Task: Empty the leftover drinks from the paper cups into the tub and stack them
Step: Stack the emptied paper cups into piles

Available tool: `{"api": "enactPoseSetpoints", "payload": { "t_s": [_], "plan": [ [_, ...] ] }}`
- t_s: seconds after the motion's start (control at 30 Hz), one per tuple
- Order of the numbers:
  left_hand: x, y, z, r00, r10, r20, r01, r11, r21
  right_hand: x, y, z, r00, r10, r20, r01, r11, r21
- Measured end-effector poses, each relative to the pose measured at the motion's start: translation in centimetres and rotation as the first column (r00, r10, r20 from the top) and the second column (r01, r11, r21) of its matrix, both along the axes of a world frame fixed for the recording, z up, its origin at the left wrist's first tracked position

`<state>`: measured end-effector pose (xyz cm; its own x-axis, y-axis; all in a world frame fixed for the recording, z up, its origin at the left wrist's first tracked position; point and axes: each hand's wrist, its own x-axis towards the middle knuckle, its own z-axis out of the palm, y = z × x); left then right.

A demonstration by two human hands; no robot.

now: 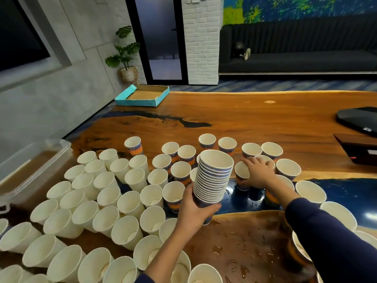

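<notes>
Head view, looking down at a glossy wooden table with dark blue resin (255, 111). The left hand (193, 209) curls its fingers round the bottom of a tall stack of nested white paper cups (214, 176), held above the table. The right hand (258, 172), in a dark blue sleeve, grips the side of one upright paper cup with an orange and blue pattern (242, 176) standing on the table. Many open white paper cups (106, 217) crowd the table's left and near side. A clear plastic tub of brown liquid (30, 170) sits at the far left. Brown drips (240, 252) spot the table near the person.
</notes>
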<state>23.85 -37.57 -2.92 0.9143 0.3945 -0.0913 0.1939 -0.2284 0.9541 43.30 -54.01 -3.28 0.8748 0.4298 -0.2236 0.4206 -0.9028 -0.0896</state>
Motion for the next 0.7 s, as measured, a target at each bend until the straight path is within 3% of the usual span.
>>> {"api": "enactPoseSetpoints", "payload": {
  "t_s": [0.43,0.7],
  "plan": [
    [-0.4,-0.1,-0.7,0.999,-0.033,-0.027,0.034,0.999,0.021,-0.5,-0.3,-2.6,0.992,0.125,0.002,-0.124,0.987,-0.106],
    [-1.2,0.3,0.0,1.0,-0.005,-0.024,0.006,0.999,0.037,-2.9,1.9,-3.5,0.992,0.107,-0.068,-0.098,0.988,0.123]
  ]
}}
